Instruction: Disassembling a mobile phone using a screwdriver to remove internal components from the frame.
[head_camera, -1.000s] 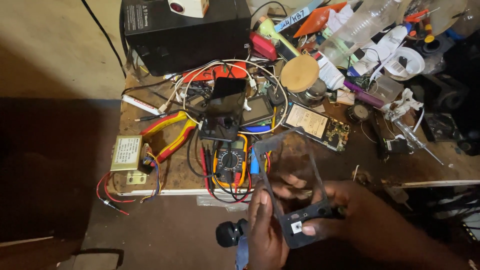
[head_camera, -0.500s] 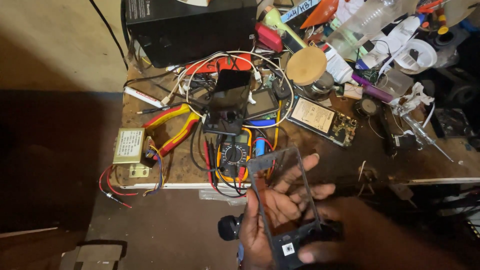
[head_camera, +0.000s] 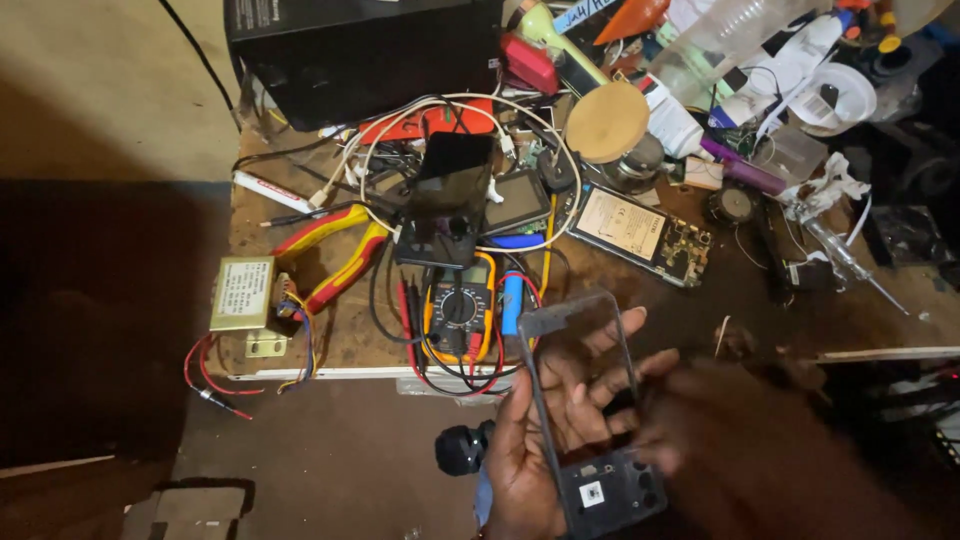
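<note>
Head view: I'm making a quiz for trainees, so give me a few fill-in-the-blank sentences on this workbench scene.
1. The left hand holds a phone ____ with nothing inside its opening.
2. The multimeter lies on the bench just below the black ____.
3. The pliers have red and ____ handles.
4. The right hand touches the frame at its ____ end.

Missing words: frame; phone; yellow; lower
</note>
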